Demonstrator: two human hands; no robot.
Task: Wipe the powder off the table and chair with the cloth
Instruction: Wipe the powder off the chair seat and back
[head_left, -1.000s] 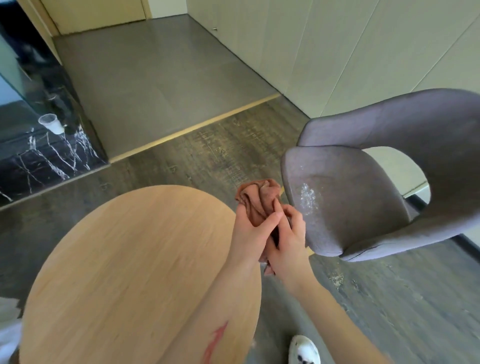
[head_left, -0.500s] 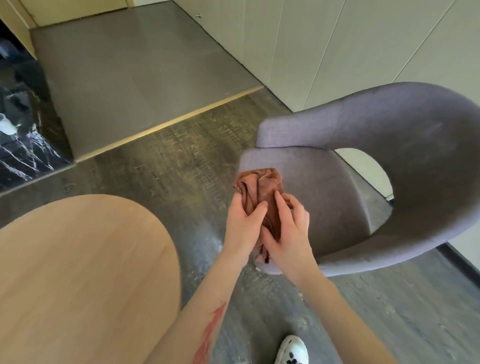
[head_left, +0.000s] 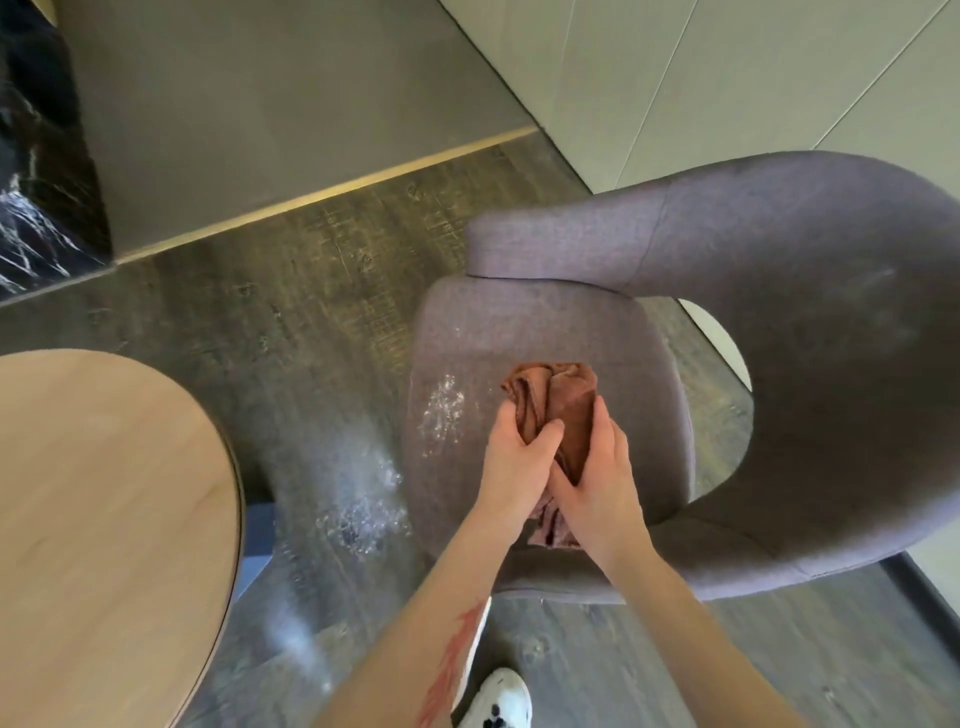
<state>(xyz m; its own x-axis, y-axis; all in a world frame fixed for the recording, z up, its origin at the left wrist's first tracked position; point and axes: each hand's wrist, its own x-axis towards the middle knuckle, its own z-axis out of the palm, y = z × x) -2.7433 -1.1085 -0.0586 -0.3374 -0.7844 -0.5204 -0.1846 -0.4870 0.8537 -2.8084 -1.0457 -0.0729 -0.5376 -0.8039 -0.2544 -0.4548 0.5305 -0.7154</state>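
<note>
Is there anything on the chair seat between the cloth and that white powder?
Nothing visible. The cloth, gripped by the left hand and right hand, sits beside the powder, with only bare chair seat between them.

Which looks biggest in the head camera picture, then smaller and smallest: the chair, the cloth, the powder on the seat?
1. Chair
2. Cloth, partly hidden by both hands
3. Powder patch on the seat
</note>
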